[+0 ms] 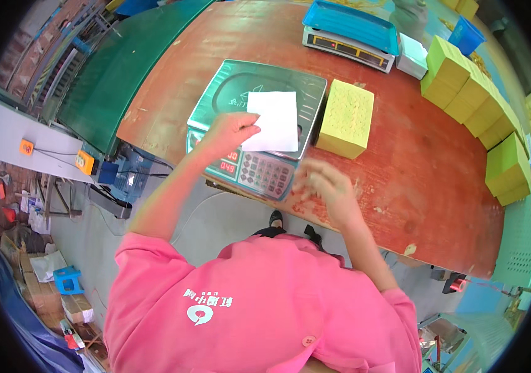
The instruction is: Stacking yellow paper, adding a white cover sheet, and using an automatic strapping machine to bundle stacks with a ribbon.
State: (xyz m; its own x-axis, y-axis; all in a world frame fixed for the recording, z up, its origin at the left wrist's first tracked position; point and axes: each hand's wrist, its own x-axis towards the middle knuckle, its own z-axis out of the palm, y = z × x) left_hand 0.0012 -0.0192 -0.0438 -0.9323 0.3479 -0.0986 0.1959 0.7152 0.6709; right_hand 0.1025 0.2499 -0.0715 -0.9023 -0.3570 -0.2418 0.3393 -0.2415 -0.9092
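Note:
My left hand [233,133] pinches the left edge of a white sheet of paper [275,121] between thumb and fingers. The sheet lies over the steel pan of a digital counting scale [231,78], covering part of it. Red digits glow on the scale's display, partly behind my left forearm. Just off the keypad's right side is my right hand [329,189], slightly blurred, its fingers loosely bent and apart with nothing seen in them. To the right of the scale stands a block of stacked yellow paper [347,115] with a rough top.
At the far side of the red-brown table [415,180] sits a second scale with a blue tray [352,22]. Next to it is a white stack [411,56]. Several yellow blocks [470,87] line the right edge. A green table [129,68] adjoins on the left.

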